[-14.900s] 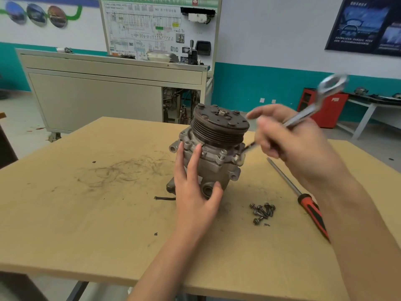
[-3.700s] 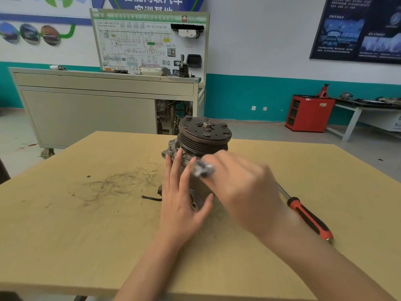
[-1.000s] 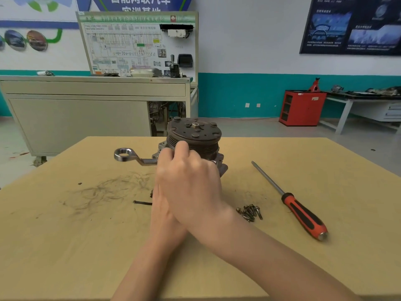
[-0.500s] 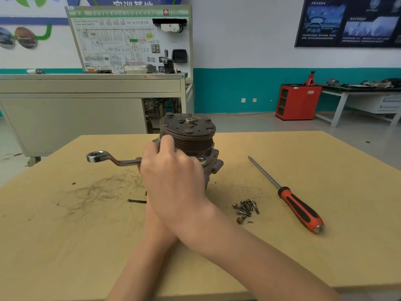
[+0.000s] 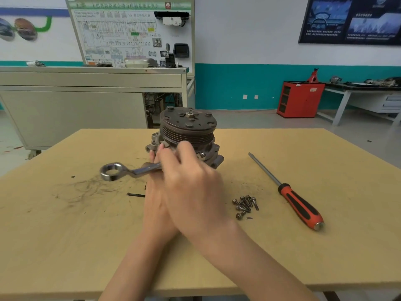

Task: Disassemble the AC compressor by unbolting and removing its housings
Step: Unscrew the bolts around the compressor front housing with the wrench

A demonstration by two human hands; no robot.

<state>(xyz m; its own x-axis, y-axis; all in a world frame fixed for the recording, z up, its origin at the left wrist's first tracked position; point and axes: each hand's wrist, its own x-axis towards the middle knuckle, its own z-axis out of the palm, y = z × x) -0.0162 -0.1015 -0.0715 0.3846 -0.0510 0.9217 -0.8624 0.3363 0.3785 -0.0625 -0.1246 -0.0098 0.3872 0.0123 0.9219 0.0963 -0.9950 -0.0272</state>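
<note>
The step in hand looks like loosening one of the flange bolts, and doing it well means seating the wrench fully on the bolt head, which is hidden behind the knuckles, before pulling, so that it cannot round the corners. The pull should run flat, level with the flange, with the body braced so it does not tip or twist on the board. The right hand reaches across in front of the part with its fingers curled tight round the shank of the shiny steel ring wrench, whose free ring end sticks out to the left above the tabletop. The left hand lies mostly under the right; what shows of its fingers runs straight up against the near side of the housing, pressing it rather than gripping. The grey cast-metal AC compressor with a dark ribbed pulley on top stands upright near the middle of the tan wooden table, pulley uppermost, and its housings look joined. A small heap of dark loose bolts lies to its right, so part of the unbolting seems done. Beyond the bolts lies a red-and-black-handled screwdriver.
</note>
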